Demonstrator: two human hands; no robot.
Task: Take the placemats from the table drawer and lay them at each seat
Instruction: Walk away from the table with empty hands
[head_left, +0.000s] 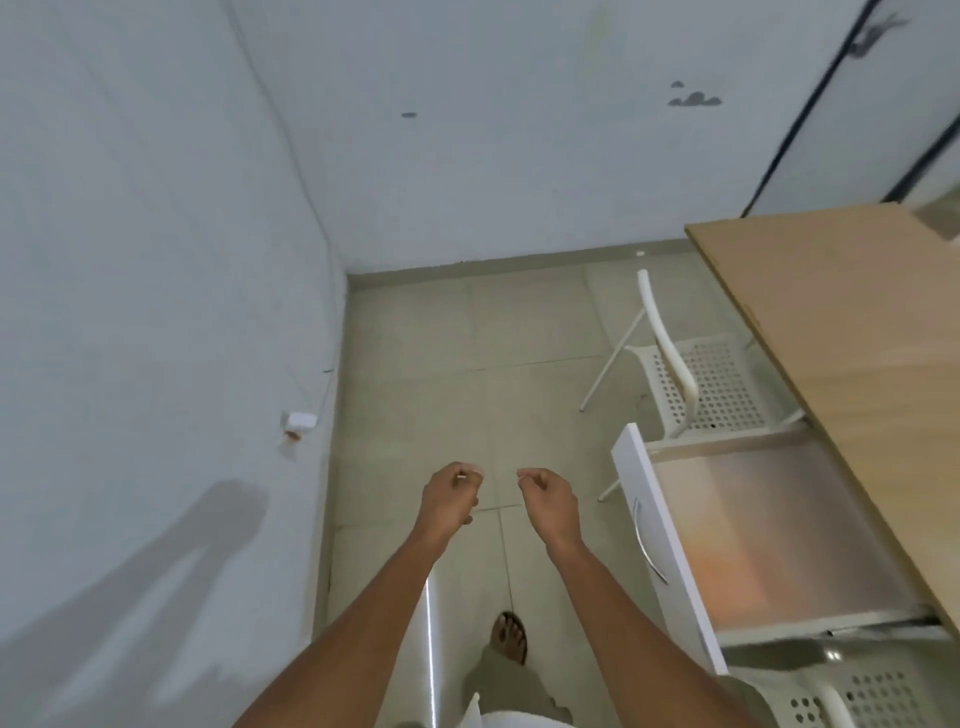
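Note:
My left hand (449, 493) and my right hand (548, 493) are held out side by side over the floor, fingers curled and thumbs pinched to the fingertips. Between them hangs what looks like a clear placemat (429, 649); only its bright left edge shows, running down below my left hand. To the right, the white table drawer (662, 582) stands pulled open under the wooden table (841, 322). A frosted translucent placemat (779, 530) lies flat inside it.
A white perforated chair (696, 379) stands at the table's near side beyond the drawer, and another chair (857, 696) sits at the bottom right. White walls close in on the left and ahead. My sandalled foot (511, 642) is on the tiled floor.

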